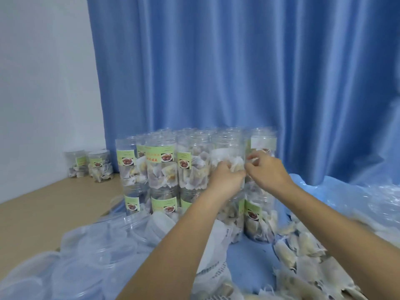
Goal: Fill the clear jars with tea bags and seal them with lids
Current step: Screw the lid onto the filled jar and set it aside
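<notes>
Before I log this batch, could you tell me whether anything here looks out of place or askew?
Two filled jars stand apart by the wall, away from the main stack. Loose tea bags lie scattered at the right. Both hands, left and right, are up against a top-row jar.

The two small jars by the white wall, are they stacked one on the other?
No, the two small jars stand side by side on the table.
</notes>
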{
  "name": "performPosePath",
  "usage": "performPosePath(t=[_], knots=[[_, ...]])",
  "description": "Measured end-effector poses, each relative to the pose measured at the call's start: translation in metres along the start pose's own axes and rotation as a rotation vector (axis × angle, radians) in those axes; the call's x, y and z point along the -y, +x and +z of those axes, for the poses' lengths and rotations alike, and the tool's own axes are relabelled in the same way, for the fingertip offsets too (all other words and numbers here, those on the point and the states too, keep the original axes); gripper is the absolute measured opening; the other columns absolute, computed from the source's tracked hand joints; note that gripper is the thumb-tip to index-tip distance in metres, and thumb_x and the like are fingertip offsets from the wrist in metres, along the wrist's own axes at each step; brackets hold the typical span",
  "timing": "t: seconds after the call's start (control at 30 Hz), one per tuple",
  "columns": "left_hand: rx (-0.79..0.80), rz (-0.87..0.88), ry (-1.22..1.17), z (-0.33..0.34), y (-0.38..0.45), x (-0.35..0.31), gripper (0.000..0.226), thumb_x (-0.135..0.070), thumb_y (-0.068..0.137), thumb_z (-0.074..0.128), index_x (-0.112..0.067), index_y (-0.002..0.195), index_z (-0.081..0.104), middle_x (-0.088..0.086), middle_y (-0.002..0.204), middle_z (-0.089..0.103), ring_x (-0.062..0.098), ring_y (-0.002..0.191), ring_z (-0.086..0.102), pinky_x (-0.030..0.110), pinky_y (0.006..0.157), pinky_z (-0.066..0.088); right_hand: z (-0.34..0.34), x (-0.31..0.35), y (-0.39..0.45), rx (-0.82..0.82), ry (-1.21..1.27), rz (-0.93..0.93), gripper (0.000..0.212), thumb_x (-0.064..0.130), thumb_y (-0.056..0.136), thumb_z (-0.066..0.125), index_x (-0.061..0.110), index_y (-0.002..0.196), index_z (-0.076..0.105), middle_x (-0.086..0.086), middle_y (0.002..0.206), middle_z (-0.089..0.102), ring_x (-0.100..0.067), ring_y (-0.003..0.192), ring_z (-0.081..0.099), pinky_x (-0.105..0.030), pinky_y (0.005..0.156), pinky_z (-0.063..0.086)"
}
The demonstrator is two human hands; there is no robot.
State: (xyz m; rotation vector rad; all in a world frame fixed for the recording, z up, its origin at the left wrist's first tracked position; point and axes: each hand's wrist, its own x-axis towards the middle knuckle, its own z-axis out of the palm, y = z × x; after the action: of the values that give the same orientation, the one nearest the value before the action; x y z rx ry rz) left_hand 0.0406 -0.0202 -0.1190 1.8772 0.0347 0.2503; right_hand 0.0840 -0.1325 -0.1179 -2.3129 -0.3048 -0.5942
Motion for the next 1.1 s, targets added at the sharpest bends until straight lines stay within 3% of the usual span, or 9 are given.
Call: performPosePath(t=[0.2,0.37,0.43,0.5,0.6,0.67,0.8,1.0,1.1], knots=[[0.103,-0.139,-0.013,0.038,-0.001,0.034,0.041,-0.019,0.086,0.064,-0.01,0.121,0.045,0.011,0.115,0.055,0.021,0.093,0.057,0.036,0.08,0.054,0.022,-0.06,-0.013,0.323,-0.494,-0.012,0.033,0.033,0.09,0.053,0.013,0.116,0.059,-0.01,0.117,0.061,-0.029,0.113,0.054,-0.036,0.091,0.048],[0.068,-0.193,-0.066,0.047,-0.012,0.048,0.045,-0.008,0.087,0.06,-0.006,0.128,0.042,0.01,0.112,0.052,0.02,0.092,0.055,0.031,0.075,0.054,0.025,-0.08,-0.026,0.172,-0.491,-0.108,0.024,0.01,0.092,0.049,0.013,0.113,0.061,-0.01,0.113,0.064,-0.027,0.111,0.052,-0.03,0.094,0.043],[0.018,-0.22,-0.075,0.046,-0.015,0.053,0.017,-0.005,0.086,0.059,-0.008,0.099,0.049,0.008,0.092,0.052,0.021,0.082,0.054,0.041,0.087,0.053,0.018,-0.082,-0.035,0.166,-0.438,-0.152,0.022,0.01,0.093,0.049,0.014,0.11,0.062,-0.007,0.11,0.066,-0.025,0.11,0.051,-0.028,0.093,0.04],[-0.038,-0.244,-0.08,0.043,-0.021,0.057,0.02,-0.002,0.084,0.059,-0.015,0.075,0.045,0.006,0.079,0.049,0.021,0.074,0.052,0.043,0.09,0.051,0.008,-0.08,-0.047,0.183,-0.342,-0.205,0.019,0.01,0.092,0.052,0.013,0.105,0.066,-0.005,0.106,0.067,-0.021,0.104,0.054,-0.023,0.088,0.04],[-0.099,-0.234,-0.096,0.039,-0.037,0.061,0.012,-0.005,0.083,0.06,-0.011,0.091,0.054,0.008,0.094,0.058,0.02,0.081,0.055,0.038,0.09,0.05,-0.002,-0.073,-0.067,0.21,-0.209,-0.302,0.014,0.012,0.09,0.059,0.01,0.1,0.068,-0.002,0.103,0.068,-0.016,0.1,0.058,-0.011,0.079,0.033],[-0.143,-0.227,-0.121,0.036,-0.046,0.068,0.033,-0.007,0.082,0.061,-0.005,0.114,0.053,0.012,0.105,0.058,0.025,0.091,0.057,0.037,0.087,0.049,-0.001,-0.068,-0.077,0.218,-0.162,-0.347,0.013,0.014,0.089,0.062,0.01,0.1,0.069,-0.002,0.103,0.068,-0.015,0.101,0.057,-0.009,0.077,0.03],[-0.281,-0.17,-0.125,0.031,-0.065,0.078,0.032,-0.016,0.085,0.061,-0.012,0.116,0.052,0.003,0.101,0.059,0.02,0.086,0.058,0.036,0.081,0.048,0.004,-0.065,-0.092,0.179,-0.06,-0.384,0.016,0.015,0.088,0.065,0.013,0.103,0.068,-0.001,0.106,0.066,-0.013,0.101,0.056,-0.011,0.084,0.035],[-0.333,-0.188,-0.423,0.029,-0.082,0.092,0.017,-0.005,0.084,0.061,-0.015,0.097,0.059,0.006,0.087,0.065,0.017,0.076,0.063,0.039,0.083,0.054,0.013,-0.086,-0.111,-0.232,0.308,-0.068,0.02,0.0,0.083,0.058,0.016,0.094,0.059,-0.003,0.108,0.052,-0.006,0.086,0.054,-0.01,0.073,0.046],[-0.336,-0.141,-0.496,0.025,-0.084,0.095,0.012,-0.002,0.085,0.062,-0.012,0.091,0.062,0.004,0.077,0.065,0.013,0.067,0.062,0.029,0.073,0.056,0.024,-0.105,-0.107,-0.076,0.065,0.056,0.019,0.004,0.087,0.052,0.008,0.101,0.064,-0.009,0.107,0.063,-0.019,0.086,0.059,-0.012,0.069,0.035]])
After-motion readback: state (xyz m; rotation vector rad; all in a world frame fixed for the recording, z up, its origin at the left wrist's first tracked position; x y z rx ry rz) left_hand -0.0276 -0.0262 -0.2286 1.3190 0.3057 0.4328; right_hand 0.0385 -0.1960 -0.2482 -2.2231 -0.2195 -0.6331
